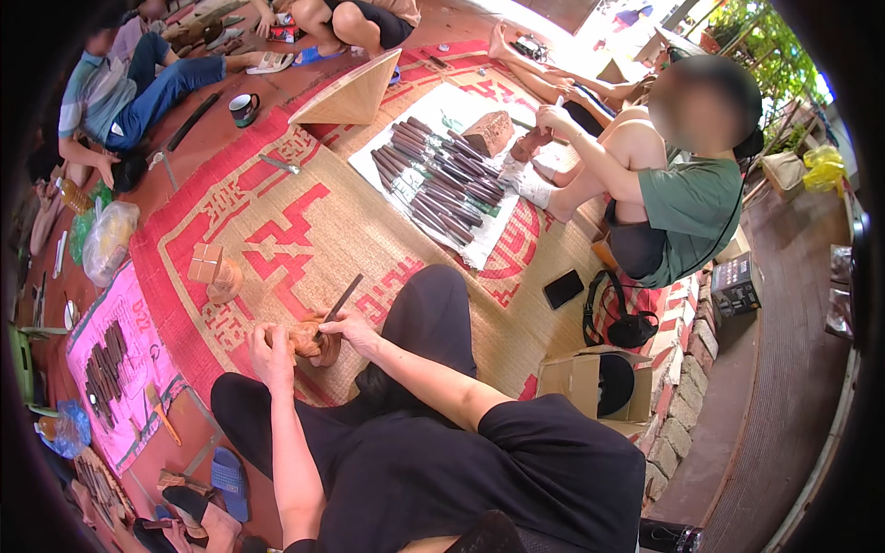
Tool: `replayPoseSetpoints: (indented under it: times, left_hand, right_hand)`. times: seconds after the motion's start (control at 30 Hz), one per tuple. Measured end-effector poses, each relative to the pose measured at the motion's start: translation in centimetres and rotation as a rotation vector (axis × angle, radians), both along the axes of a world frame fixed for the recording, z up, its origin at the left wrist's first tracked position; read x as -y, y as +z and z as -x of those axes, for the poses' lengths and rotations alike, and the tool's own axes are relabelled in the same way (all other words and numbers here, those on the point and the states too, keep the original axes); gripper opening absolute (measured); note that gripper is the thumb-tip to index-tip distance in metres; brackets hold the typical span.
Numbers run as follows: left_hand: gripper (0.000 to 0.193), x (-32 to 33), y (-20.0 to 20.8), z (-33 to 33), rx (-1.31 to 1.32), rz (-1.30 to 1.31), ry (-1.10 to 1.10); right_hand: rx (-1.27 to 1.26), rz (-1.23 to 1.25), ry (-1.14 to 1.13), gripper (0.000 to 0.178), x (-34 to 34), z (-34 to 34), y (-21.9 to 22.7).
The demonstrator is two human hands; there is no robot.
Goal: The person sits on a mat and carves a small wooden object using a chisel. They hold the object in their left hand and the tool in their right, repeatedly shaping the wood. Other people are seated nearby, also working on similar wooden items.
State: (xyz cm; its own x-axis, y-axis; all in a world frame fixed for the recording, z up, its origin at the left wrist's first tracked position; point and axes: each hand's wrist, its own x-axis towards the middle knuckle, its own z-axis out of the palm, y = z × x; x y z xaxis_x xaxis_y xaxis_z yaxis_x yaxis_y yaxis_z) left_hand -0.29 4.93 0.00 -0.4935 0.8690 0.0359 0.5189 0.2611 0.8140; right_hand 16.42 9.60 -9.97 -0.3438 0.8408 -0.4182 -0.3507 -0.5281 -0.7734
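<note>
I sit cross-legged on a woven mat (369,238) with a small brown wood carving (307,341) in front of my shins. My left hand (271,356) is closed against the carving's left side, its fingertips pressed together. In my right hand (352,333) is a slim dark-handled carving tool (345,297), gripped low, the handle slanting up and away. Its tip meets the wood, though my fingers hide the exact spot. Just ahead and left lie a pale wood block (206,261) and a rounded brown wood piece (224,281).
Several dark-handled tools (442,180) cover a white cloth ahead; more (108,369) lie on a pink cloth at left. A co-worker (687,198) sits at right, holding wood. A phone (563,289), a cardboard box (590,382), a conical hat (346,92) and a mug (244,110) stand around.
</note>
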Motion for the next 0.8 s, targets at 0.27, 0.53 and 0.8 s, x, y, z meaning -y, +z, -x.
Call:
replayPoseSetpoints:
  times: [0.27,0.53,0.8]
  left_hand:
    - [0.029,-0.2,-0.4,-0.1,-0.016,-0.002,-0.033]
    - [0.026,-0.1,-0.8,0.2,-0.065,-0.045,-0.023]
    - [0.024,0.1,0.3,-0.2,-0.052,-0.041,-0.018]
  right_hand:
    - [0.044,0.149,-0.158,0.024,-0.6,0.1,-1.1]
    - [0.133,0.229,-0.156,0.031,-1.2,-0.2,-2.5]
    - [0.004,0.028,-0.063,0.020,-0.5,1.4,-0.4]
